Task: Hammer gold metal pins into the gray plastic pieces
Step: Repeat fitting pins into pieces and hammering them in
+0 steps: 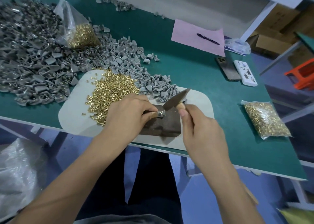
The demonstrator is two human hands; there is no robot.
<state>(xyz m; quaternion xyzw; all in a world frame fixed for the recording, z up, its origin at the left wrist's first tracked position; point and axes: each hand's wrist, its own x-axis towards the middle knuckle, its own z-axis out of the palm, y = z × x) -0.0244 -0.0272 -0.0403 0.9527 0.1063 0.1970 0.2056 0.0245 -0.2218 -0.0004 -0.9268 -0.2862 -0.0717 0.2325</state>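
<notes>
On the green table (195, 74), a dark block (161, 121) carries one gray piece (161, 113), pinched by the left hand (129, 112); the right hand (202, 126) grips a blurred hammer (176, 98) above it. Beyond the block, big heaps (124, 60) remain, probably mostly unpinned.

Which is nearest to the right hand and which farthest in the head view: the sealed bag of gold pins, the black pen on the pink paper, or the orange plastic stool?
From the right hand:
1. Sealed bag of gold pins, just right.
2. Black pen, far side, on pink paper.
3. Orange plastic stool, off the table, far right.
</notes>
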